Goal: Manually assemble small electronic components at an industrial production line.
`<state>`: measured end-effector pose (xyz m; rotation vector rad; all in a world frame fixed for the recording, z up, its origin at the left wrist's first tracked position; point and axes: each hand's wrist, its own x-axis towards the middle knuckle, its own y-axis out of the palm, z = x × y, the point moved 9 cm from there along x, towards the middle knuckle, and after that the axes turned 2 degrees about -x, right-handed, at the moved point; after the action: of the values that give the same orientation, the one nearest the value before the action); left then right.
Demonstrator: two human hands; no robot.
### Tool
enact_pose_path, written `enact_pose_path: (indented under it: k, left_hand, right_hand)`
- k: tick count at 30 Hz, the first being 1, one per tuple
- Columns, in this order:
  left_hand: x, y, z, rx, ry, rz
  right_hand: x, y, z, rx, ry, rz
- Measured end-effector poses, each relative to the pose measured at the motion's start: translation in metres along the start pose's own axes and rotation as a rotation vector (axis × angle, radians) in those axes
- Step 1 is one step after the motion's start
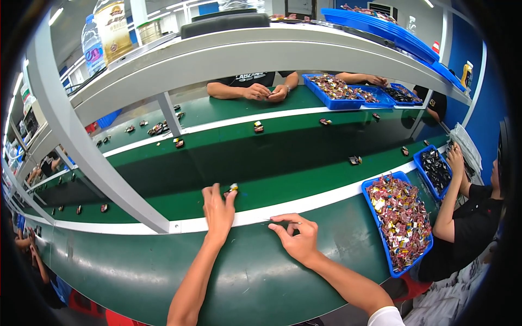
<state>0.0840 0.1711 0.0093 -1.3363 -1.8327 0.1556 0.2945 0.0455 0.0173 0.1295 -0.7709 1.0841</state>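
Observation:
My left hand [218,211] reaches over the near edge of the green conveyor belt [272,185], fingers apart. Right by its thumb tip is a small dark part with a white and yellow piece [233,188]; the hand does not look closed round it. My right hand [298,239] hovers above the green work surface [261,271], thumb and fingers pinched on thin metal tweezers [296,222]. The tweezers' tip points left, toward my left wrist. Nothing can be made out between their points.
Small dark parts [355,160] lie spaced along the belt. At my right stand a blue tray [369,209] heaped with small reddish parts and a blue tray of black parts [433,169]. A co-worker [462,217] sits there; others work across the belt. A white post [100,163] and shelf [261,51] frame the belt.

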Motion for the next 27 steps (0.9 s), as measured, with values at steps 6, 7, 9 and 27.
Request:
enact_pose_path:
  k: [6, 7, 9, 27]
  left_hand:
    - [-0.055, -0.018, -0.047, -0.156, 0.338, 0.161]
    - [-0.061, -0.017, -0.058, -0.172, 0.370, 0.225]
    - [-0.072, -0.015, -0.083, -0.220, 0.484, 0.356]
    - [-0.090, -0.009, -0.077, -0.140, 0.757, 0.275]
  right_hand:
    - [-0.002, -0.004, -0.018, 0.033, 0.011, -0.034]
    - [-0.002, -0.002, -0.024, 0.043, 0.088, -0.013]
    - [-0.001, 0.000, -0.022, 0.047, 0.191, 0.033]
    - [-0.011, 0.017, -0.020, 0.150, 0.147, 0.159]
